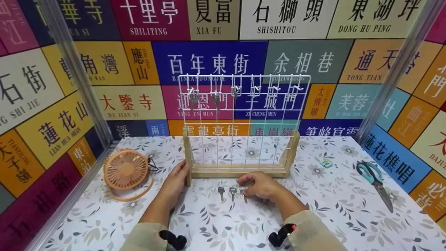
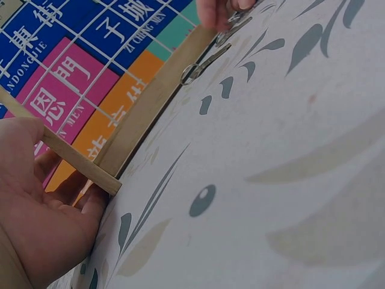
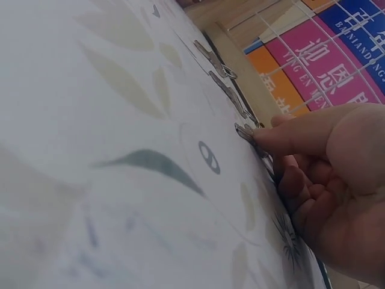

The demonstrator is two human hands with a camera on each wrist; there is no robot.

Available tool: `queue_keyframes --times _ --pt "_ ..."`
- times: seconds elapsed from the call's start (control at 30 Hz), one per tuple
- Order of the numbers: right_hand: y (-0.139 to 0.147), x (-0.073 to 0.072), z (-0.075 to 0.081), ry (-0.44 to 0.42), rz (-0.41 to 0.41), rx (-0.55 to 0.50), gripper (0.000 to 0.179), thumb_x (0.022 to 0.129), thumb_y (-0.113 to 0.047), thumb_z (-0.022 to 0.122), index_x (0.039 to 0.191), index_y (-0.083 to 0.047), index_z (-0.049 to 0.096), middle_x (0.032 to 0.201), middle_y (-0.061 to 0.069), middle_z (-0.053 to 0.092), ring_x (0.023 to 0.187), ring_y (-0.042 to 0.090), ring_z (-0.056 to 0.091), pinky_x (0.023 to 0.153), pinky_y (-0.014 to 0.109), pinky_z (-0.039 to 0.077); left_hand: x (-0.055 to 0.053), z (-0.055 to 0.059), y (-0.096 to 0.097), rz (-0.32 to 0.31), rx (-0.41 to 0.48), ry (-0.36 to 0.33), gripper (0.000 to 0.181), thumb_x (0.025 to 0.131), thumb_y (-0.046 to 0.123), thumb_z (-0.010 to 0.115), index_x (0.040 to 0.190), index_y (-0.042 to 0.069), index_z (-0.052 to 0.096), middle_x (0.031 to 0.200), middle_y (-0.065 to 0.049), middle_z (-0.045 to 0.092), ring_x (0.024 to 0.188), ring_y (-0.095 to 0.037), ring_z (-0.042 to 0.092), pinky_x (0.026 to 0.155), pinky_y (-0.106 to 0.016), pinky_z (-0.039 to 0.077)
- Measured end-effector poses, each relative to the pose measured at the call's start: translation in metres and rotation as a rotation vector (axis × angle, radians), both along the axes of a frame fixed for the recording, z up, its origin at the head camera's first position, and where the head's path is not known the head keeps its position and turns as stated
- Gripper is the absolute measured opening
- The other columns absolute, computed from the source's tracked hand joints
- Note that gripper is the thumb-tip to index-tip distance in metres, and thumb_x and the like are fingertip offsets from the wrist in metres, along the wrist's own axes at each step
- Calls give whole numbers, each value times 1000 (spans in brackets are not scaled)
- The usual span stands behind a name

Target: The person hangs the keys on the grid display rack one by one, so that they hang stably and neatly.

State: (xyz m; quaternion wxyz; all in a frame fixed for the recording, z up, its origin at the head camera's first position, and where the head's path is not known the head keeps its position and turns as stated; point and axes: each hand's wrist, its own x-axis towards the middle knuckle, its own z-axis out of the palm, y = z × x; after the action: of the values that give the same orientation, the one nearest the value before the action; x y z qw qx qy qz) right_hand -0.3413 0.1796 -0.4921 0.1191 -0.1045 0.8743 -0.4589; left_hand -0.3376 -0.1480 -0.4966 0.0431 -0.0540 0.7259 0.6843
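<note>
A white wire grid rack stands upright in a wooden base (image 1: 240, 173). My left hand (image 1: 176, 179) grips the rack's left wooden post (image 1: 187, 150), with the fingers partly behind the wood in the left wrist view. In front of the base, my right hand (image 1: 261, 185) pinches a silver key (image 3: 243, 131) between thumb and fingers, low at the tabletop. To its left lie two more keys, a middle key (image 1: 233, 192) and a left key (image 1: 221, 192), each with a ring. Other keys (image 1: 216, 100) hang from hooks at the grid's upper left.
An orange fan (image 1: 126, 169) stands on the left of the floral-covered table (image 1: 223, 230). Scissors (image 1: 376, 183) with teal handles lie on the right, near a small green-and-white item (image 1: 326, 163). Panels with printed characters surround the table's back and sides.
</note>
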Motion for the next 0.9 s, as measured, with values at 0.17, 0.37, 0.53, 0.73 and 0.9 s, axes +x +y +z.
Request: queue_keyframes --times 0.17,0.37,0.53,0.73,0.9 --pt "0 0 1 0 -19 27 38 79 -2 89 114 -15 82 110 2 77 87 16 62 72 26 51 -3 -2 0 3 1 -7 68 109 58 53 167 27 38 174 -7 38 164 -35 29 136 -54 20" --pt "4 -2 -1 16 -9 15 22 87 -8 85 108 -12 84 101 3 78 83 13 64 70 25 52 -3 -1 0 8 -11 -20 70 107 61 54 167 29 39 175 -5 36 165 -34 27 137 -54 18" --pt "8 -2 -1 49 15 10 13 92 -11 82 104 -13 85 102 2 80 85 12 65 75 25 53 -1 1 1 9 -11 -28 71 106 63 55 167 30 38 175 -5 36 165 -34 27 137 -56 17" --pt "10 -1 1 24 41 -35 14 95 -13 80 108 -11 84 106 3 81 88 12 64 77 25 53 -1 1 0 -17 5 -3 69 110 57 52 168 25 36 174 -9 39 164 -34 30 136 -55 20" --pt "13 0 4 -17 44 -89 19 96 -15 79 113 -8 82 100 1 79 84 12 64 73 26 53 -2 0 0 -9 -2 -18 69 109 58 53 168 26 37 175 -6 37 166 -32 28 137 -53 18"
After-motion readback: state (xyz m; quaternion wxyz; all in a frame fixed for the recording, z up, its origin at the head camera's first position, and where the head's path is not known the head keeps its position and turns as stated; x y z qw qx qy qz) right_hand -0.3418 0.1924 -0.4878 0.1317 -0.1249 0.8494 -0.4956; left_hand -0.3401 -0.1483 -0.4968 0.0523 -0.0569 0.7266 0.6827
